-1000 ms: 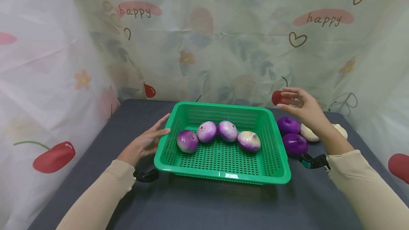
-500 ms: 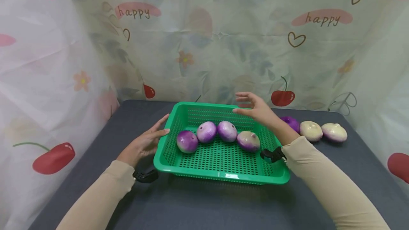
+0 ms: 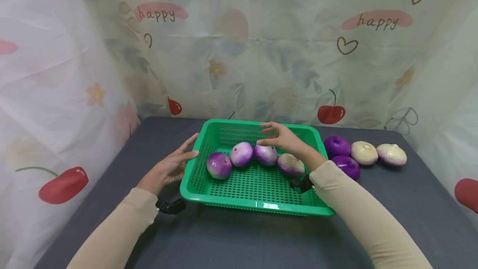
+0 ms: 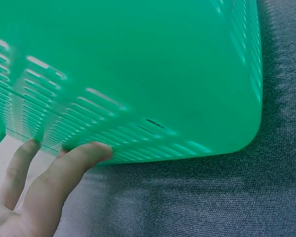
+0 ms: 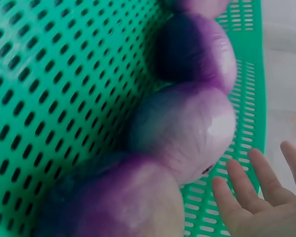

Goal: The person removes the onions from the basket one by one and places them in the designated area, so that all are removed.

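left hand (image 3: pixel 169 168) has its fingers spread against the green basket (image 3: pixel 257 206) on the left, right hand (image 3: pixel 283 138) empty, fingers apart, near four purplish veggies (image 3: pixel 242 155) inside

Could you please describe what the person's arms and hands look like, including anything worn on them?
The left hand and right hand are bare, with no gloves. The left sleeve and right sleeve are plain beige and long. A small black device shows at each wrist, left and right.
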The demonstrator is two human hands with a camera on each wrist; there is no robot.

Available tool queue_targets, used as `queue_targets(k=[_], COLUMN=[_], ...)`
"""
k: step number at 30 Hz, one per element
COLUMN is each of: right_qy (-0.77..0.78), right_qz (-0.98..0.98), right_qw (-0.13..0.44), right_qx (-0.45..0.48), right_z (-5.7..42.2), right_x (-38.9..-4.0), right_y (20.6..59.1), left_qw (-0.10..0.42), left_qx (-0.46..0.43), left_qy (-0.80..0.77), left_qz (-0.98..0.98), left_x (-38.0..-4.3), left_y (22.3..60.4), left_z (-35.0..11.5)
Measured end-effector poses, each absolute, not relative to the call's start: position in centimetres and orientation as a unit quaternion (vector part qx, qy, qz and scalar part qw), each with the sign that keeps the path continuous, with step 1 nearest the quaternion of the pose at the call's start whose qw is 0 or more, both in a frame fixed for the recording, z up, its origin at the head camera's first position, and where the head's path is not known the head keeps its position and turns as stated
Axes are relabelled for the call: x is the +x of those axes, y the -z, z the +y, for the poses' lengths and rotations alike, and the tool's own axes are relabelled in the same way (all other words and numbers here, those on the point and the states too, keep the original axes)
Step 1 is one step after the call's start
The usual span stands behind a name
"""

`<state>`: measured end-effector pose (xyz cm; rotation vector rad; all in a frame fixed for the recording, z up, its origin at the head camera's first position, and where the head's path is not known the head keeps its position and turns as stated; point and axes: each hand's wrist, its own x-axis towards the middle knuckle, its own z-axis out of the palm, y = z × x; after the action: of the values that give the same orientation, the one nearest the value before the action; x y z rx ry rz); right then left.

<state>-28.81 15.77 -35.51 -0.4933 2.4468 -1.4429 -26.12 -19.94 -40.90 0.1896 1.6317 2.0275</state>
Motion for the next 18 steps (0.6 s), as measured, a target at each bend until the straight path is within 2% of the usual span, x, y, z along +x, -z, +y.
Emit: queue_targets(k=[18], right_qy=[0.398], right_qz=[0.883], right_qw=[0.157], right_qx=[-0.194], right_z=[16.2], right_x=[-28.6], right_y=[36.6], left_qw=[0.257], left_qx=[0.071], left_qy=[-0.745], left_qz=[0.612], left_x=[-26.3], left_y=[41.1], left_z=[-20.0])
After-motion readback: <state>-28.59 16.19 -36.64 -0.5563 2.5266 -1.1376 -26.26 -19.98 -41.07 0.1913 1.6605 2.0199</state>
